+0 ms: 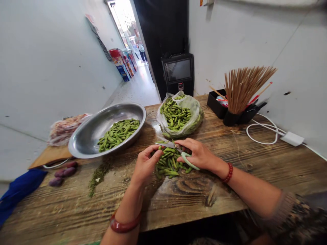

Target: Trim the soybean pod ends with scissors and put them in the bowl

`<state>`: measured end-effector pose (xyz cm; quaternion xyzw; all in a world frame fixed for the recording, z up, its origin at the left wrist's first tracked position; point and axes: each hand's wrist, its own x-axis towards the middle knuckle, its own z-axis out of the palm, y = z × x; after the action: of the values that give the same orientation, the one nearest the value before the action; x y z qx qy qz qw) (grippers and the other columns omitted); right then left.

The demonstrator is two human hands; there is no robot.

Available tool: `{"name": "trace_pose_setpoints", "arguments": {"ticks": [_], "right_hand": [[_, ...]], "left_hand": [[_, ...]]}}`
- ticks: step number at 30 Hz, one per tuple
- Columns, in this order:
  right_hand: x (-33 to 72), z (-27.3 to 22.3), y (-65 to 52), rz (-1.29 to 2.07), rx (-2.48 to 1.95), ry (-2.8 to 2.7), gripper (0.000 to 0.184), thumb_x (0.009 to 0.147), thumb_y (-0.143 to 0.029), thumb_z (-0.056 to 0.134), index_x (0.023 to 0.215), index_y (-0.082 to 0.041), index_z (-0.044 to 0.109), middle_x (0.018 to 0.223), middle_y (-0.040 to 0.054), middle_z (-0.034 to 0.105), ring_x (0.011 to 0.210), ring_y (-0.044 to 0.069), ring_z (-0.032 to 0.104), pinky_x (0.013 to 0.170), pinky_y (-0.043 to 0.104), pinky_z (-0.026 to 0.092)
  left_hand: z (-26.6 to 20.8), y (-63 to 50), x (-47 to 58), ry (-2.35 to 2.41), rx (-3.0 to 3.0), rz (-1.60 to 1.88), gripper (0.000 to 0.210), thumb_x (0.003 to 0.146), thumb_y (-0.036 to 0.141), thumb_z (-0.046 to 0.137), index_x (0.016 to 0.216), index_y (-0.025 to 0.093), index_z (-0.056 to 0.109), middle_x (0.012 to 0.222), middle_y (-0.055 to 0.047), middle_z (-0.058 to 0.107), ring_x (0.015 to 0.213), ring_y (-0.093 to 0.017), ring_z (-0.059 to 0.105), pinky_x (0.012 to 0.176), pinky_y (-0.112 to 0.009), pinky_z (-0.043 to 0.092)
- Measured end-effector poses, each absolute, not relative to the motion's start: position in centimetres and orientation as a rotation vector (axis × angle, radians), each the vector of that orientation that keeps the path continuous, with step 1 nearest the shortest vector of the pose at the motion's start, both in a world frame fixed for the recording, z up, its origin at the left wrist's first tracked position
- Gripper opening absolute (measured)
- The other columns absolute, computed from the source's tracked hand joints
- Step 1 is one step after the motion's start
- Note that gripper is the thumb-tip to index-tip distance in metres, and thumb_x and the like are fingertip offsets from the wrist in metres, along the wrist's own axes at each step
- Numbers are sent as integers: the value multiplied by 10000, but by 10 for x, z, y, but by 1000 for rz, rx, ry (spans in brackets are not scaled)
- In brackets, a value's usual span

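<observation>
My right hand (198, 153) is closed around the pale green handles of a pair of scissors (170, 144), whose blades point left and look parted. Close to the blade tips, my left hand (146, 161) pinches a green edamame pod (160, 147) between thumb and fingers. Beneath both hands lies a loose pile of edamame pods (170, 166) on the wooden table (184, 197). Just behind them is a clear plastic bag (196, 115) full of pods. To the left, a wide steel basin (89, 132) holds more pods on its right side.
Small trimmings (99, 177) and several purple-red tubers (63, 173) lie at the left, near a blue cloth (22, 187). A bagged item (66, 129) sits behind. At the right stand bundled wooden skewers (242, 88), a black box (216, 105) and a white cable adapter (292, 139). A person (139, 44) is outside the doorway.
</observation>
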<state>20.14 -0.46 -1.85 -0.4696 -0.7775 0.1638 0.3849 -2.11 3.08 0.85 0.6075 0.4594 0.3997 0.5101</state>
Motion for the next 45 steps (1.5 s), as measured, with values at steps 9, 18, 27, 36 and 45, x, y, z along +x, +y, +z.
{"name": "trace_pose_setpoints", "arguments": {"ticks": [9, 18, 27, 36, 45], "right_hand": [[200, -15, -7, 365, -1209, -2095, 629, 754, -416, 730, 1300, -193, 512, 930, 58, 584, 791, 181, 553, 714, 301, 472], [197, -20, -8, 389, -1174, -2091, 637, 751, -421, 735, 1304, -204, 505, 976, 68, 588, 810, 181, 555, 713, 297, 464], [198, -23, -6, 390, -1141, -2099, 582, 786, -442, 697, 1282, -187, 532, 898, 52, 570, 754, 165, 539, 684, 281, 454], [200, -20, -6, 398, -1196, -2132, 563, 805, -445, 674, 1291, -194, 542, 869, 46, 582, 744, 159, 545, 670, 262, 440], [201, -23, -6, 411, -1193, -2111, 521, 773, -420, 718, 1229, -199, 594, 806, 29, 601, 680, 139, 547, 634, 241, 431]], "left_hand": [[4, 32, -22, 1036, 1446, 1016, 219, 738, 297, 722, 923, 182, 714, 893, -38, 700, 793, -160, 590, 722, -245, 432], [6, 30, -17, 975, 1546, 1010, 145, 739, 271, 723, 841, 168, 723, 916, -63, 694, 882, -200, 595, 831, -303, 430], [8, 29, -16, 930, 1574, 979, 113, 767, 254, 698, 838, 169, 719, 875, -53, 686, 858, -190, 592, 829, -299, 427], [5, 31, -20, 946, 1585, 984, 114, 762, 239, 699, 858, 183, 724, 908, -49, 692, 876, -192, 593, 852, -307, 420], [1, 38, -26, 1039, 1606, 995, 128, 684, 247, 755, 723, 155, 675, 725, -15, 592, 730, -149, 507, 689, -257, 416]]}}
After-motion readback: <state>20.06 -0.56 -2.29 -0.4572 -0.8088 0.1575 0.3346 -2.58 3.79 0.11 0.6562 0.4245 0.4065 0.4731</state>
